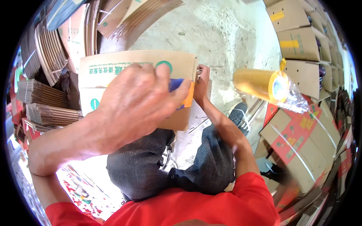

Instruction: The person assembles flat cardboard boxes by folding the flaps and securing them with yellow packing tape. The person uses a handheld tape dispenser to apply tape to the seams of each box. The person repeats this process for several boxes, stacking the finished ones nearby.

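The cardboard box [113, 71] rests on the person's lap, its top face tilted towards the camera, green print along the near edge. The left hand [139, 100] is clamped around a blue-and-orange tape dispenser [181, 92] pressed against the right part of the box. The right hand [201, 81] pinches the far right corner of the box, fingers closed on the edge, apparently pinning the tape end there, though I cannot see the tape itself.

As I judge it, the box could slide off the dark-trousered knees [169, 162], since nothing but the two hands steadies it. If the right hand lets go early, the tape could lift or wrinkle. The dispenser's cutting edge sits close to those right fingers, so a sharp pull towards them might nick them.

To the right, a stack of yellow tape rolls [260, 84] in clear wrap lies on red-printed cartons [298, 139], well apart from the hands. Flattened cardboard stacks [45, 101] lie to the left, and assembled boxes [298, 41] line the far right over the concrete floor [211, 34].
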The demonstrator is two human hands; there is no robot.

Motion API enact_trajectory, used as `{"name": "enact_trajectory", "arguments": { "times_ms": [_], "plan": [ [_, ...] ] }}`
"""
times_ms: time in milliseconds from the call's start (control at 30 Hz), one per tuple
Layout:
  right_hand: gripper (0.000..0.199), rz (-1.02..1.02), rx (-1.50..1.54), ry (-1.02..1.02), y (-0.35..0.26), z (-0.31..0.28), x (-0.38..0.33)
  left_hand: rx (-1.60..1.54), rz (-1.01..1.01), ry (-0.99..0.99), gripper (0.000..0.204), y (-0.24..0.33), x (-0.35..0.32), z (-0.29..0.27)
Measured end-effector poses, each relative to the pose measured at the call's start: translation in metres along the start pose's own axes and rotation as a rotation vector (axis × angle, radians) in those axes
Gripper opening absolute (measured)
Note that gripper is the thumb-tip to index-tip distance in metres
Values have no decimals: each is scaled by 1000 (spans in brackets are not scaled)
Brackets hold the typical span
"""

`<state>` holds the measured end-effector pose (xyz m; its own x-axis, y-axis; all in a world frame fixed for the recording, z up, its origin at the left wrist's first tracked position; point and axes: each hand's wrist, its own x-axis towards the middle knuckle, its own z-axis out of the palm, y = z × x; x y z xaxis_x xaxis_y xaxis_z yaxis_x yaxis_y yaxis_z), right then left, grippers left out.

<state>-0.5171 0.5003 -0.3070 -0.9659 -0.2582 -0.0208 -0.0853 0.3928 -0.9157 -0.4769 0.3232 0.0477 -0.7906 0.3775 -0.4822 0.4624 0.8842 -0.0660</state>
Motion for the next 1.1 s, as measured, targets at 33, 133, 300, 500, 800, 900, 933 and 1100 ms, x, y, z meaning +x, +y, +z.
{"name": "enact_trajectory", "arguments": {
  "times_ms": [33, 133, 300, 500, 800, 900, 933, 1100],
  "plan": [
    [38, 39, 118, -31, -19, -13, -5, -1, 14, 85, 45, 0, -4, 8],
    [44, 131, 317, -175, -83, -68, -32, -46, 16, 96, 40, 0, -7, 9],
    [66, 261, 210, -567, -190, -111, -75, -52, 94, 542, 16, -1, -13, 27],
    [73, 458, 161, -767, -194, -96, -67, -104, 164, 258, 29, -3, -3, 10],
    [81, 398, 267, -566, -203, -84, -89, 136, 201, 218, 18, -6, 4, 15],
    [78, 404, 262, -558, -194, -86, -88, 196, 201, 118, 19, -12, 0, 18],
    [76, 396, 261, -548, -192, -86, -89, 244, 184, 60, 20, -20, -11, 12],
    [68, 336, 212, -472, -171, -82, -74, 267, 119, 36, 22, -22, -33, 2]
  ]
}}
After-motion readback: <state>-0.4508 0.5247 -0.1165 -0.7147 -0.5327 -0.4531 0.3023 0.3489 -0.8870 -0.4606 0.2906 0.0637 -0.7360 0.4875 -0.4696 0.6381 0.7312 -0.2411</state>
